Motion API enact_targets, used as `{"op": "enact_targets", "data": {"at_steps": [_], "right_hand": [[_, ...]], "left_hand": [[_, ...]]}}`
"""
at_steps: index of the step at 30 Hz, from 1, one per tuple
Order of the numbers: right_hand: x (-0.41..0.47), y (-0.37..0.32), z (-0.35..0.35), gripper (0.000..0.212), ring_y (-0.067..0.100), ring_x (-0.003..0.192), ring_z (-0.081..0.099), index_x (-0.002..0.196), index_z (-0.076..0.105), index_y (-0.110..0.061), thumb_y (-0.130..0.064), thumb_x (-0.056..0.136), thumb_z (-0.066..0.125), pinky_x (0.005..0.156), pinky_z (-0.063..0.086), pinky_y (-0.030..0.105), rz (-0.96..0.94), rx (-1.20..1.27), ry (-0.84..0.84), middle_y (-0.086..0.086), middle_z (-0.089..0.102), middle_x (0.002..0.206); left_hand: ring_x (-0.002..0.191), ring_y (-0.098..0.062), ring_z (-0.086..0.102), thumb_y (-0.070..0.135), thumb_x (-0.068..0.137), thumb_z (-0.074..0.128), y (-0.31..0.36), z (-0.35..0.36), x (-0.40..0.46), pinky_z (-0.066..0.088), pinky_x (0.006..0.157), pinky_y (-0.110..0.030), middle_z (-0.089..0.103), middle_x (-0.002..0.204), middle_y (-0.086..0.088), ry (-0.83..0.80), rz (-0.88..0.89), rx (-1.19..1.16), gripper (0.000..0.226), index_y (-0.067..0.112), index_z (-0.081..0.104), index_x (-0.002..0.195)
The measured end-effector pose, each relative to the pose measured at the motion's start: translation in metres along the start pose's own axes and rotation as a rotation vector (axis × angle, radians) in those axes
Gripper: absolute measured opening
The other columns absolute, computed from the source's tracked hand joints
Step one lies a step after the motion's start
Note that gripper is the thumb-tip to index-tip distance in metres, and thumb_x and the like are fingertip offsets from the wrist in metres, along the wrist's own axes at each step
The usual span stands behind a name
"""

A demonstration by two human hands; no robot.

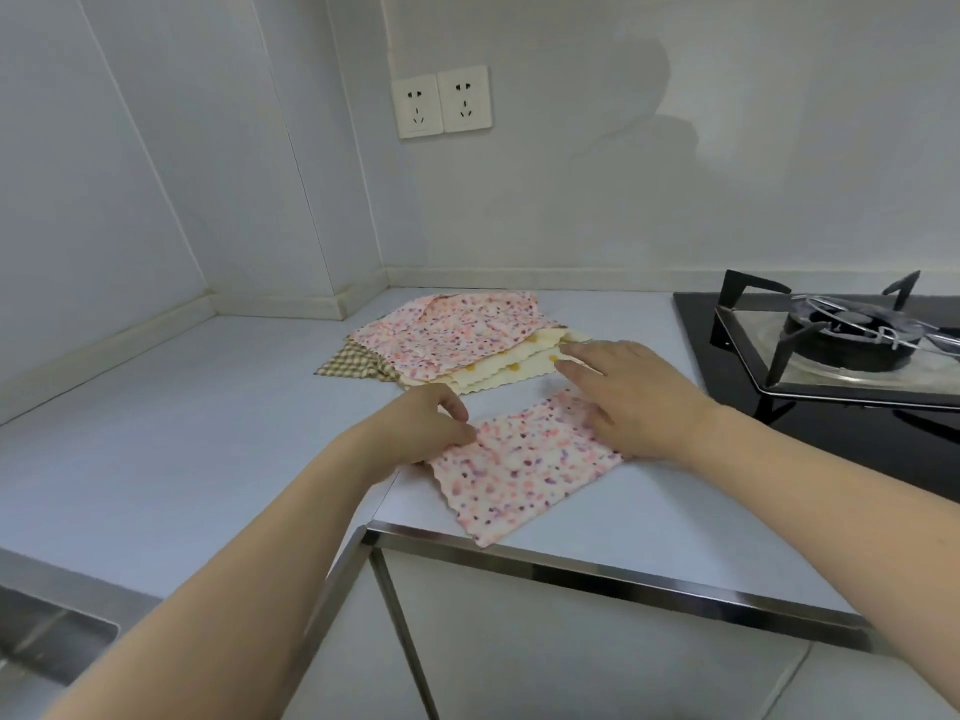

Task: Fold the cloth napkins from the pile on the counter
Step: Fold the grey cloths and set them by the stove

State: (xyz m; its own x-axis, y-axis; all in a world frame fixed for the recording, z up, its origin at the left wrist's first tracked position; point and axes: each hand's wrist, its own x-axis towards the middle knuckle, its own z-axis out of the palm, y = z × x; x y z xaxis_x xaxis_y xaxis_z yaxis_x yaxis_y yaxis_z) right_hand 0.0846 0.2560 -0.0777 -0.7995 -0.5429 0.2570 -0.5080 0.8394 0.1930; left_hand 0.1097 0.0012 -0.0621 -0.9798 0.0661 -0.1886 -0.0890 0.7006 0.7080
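A left hand (426, 423) pinches a folded speckled napkin (524, 470) on the counter (182, 433) while the right hand (634, 397) presses it with flat fingers.

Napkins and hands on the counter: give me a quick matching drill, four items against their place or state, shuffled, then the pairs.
Column one:
1. speckled napkin
2. checked napkin
3. left hand
4. right hand

Column two:
A. pinches the near napkin's left edge
B. lies flat across the near napkin's right end
C. bottom of the pile, sticking out at its left
D. alone near the counter's front edge

Pairs: 1-D, 2-C, 3-A, 4-B
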Motion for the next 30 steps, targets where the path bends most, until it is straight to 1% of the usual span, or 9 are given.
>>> {"op": "enact_targets", "data": {"at_steps": [3,5,9,12,17,20,22,26,30], "right_hand": [[0.001,-0.047,0.006,0.049,0.025,0.138,0.035,0.145,0.038,-0.030,-0.032,0.096,0.037,0.114,0.025,0.046,0.205,0.239,-0.039,0.000,0.036,0.152],[-0.005,-0.068,0.015,0.053,0.025,0.149,0.009,0.151,0.015,-0.042,-0.051,0.099,0.021,0.117,0.002,0.058,0.308,0.347,-0.285,-0.002,0.010,0.162],[-0.008,-0.067,0.020,0.093,0.027,0.147,-0.019,0.148,-0.006,-0.050,-0.094,0.068,0.012,0.109,-0.016,0.065,0.321,0.336,-0.450,-0.004,-0.017,0.161],[-0.009,-0.066,0.017,0.112,0.026,0.146,-0.022,0.147,-0.010,-0.051,-0.102,0.048,0.007,0.109,-0.016,0.065,0.271,0.341,-0.467,-0.004,-0.020,0.160],[-0.021,-0.070,0.007,0.089,0.015,0.147,-0.017,0.153,-0.002,-0.037,-0.083,0.079,0.012,0.118,-0.012,0.048,0.178,0.371,-0.321,-0.004,-0.016,0.161],[-0.041,-0.095,-0.008,0.069,0.018,0.144,0.012,0.146,0.032,-0.028,-0.068,0.091,0.028,0.118,0.010,0.033,0.096,0.430,-0.070,-0.002,0.017,0.157],[-0.055,-0.117,-0.014,0.074,0.015,0.125,0.033,0.134,0.043,-0.027,-0.077,0.081,0.036,0.105,0.028,0.030,0.000,0.350,-0.034,-0.006,0.036,0.135],[-0.060,-0.135,-0.002,0.054,0.018,0.096,0.046,0.109,0.054,-0.023,-0.068,0.080,0.045,0.084,0.045,0.034,-0.016,0.241,0.086,-0.005,0.050,0.106],[-0.059,-0.135,-0.017,0.023,0.015,0.076,0.042,0.081,0.050,-0.024,-0.041,0.096,0.045,0.065,0.034,0.029,-0.048,0.386,0.175,-0.008,0.049,0.080]], "left_hand": [[0.063,-0.016,0.046,0.022,0.091,0.058,-0.008,0.003,-0.003,0.035,0.058,-0.027,0.054,0.080,-0.001,0.015,0.053,0.040,0.015,0.029,0.057,0.104],[0.059,-0.015,0.045,0.021,0.092,0.056,-0.013,0.005,-0.008,0.036,0.059,-0.027,0.051,0.073,0.001,0.017,0.097,0.109,0.016,0.032,0.056,0.104],[0.058,-0.015,0.043,0.017,0.096,0.046,-0.020,0.003,-0.016,0.036,0.060,-0.028,0.050,0.064,0.002,0.032,0.152,0.148,0.019,0.033,0.057,0.094],[0.071,-0.017,0.053,0.009,0.095,0.042,-0.023,-0.007,-0.022,0.042,0.068,-0.030,0.059,0.079,0.003,-0.018,0.154,0.207,0.034,0.034,0.064,0.088],[0.114,-0.013,0.057,-0.003,0.080,0.051,-0.033,-0.025,-0.031,0.045,0.098,-0.029,0.063,0.121,0.008,-0.252,0.151,0.117,0.050,0.035,0.070,0.104],[0.096,-0.026,0.058,0.004,0.076,0.057,-0.037,-0.030,-0.029,0.047,0.088,-0.042,0.065,0.111,-0.002,-0.319,0.198,0.181,0.052,0.043,0.067,0.107],[0.078,-0.025,0.051,0.007,0.078,0.063,-0.036,-0.029,-0.029,0.042,0.074,-0.037,0.061,0.089,-0.006,-0.306,0.224,0.191,0.044,0.041,0.068,0.104],[0.101,-0.026,0.061,0.015,0.081,0.070,-0.035,-0.025,-0.031,0.047,0.099,-0.043,0.069,0.106,-0.004,-0.224,0.245,0.158,0.024,0.034,0.073,0.095],[0.101,-0.022,0.065,0.022,0.087,0.071,-0.037,-0.023,-0.034,0.048,0.098,-0.038,0.073,0.098,0.000,-0.178,0.253,0.048,0.006,0.022,0.075,0.092]]}}
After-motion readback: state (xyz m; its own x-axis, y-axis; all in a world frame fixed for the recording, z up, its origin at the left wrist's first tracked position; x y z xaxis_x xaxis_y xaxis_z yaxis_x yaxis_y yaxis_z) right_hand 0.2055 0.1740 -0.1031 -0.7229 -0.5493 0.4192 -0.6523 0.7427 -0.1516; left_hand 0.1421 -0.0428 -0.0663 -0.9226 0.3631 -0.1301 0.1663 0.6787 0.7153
